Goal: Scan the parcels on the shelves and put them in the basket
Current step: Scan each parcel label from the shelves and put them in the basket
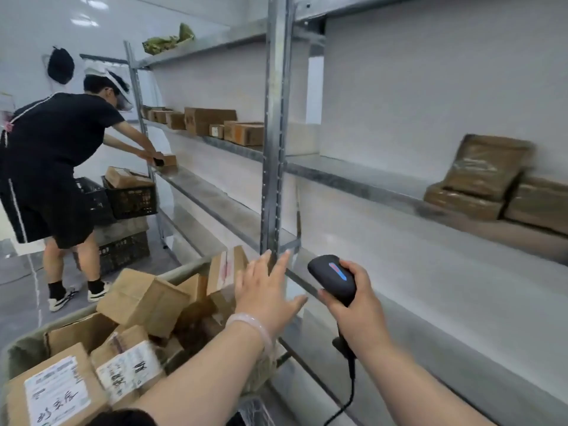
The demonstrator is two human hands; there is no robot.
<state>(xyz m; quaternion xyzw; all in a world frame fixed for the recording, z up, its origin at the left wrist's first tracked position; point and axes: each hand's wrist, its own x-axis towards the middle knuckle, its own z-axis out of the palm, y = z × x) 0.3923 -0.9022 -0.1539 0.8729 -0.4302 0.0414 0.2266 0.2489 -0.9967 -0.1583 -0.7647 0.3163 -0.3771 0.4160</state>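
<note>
My left hand [266, 290] is open with fingers spread, hovering above the right end of the basket [21, 345] and holding nothing. The basket sits at the lower left and is filled with several cardboard parcels [144, 298]. My right hand [353, 298] grips a black barcode scanner [333, 278] with a red and blue light on top; its cable hangs down. On the middle shelf at the far right lie brown parcels [488, 176], one leaning on the others. More parcels [212, 121] stand on the same shelf level farther left.
A grey metal upright [275, 133] divides the shelving just beyond my left hand. Another person [55, 167] in black bends over a parcel at the far shelf, beside stacked black crates [132, 199] on the floor. A green bag [167, 41] lies on the top shelf.
</note>
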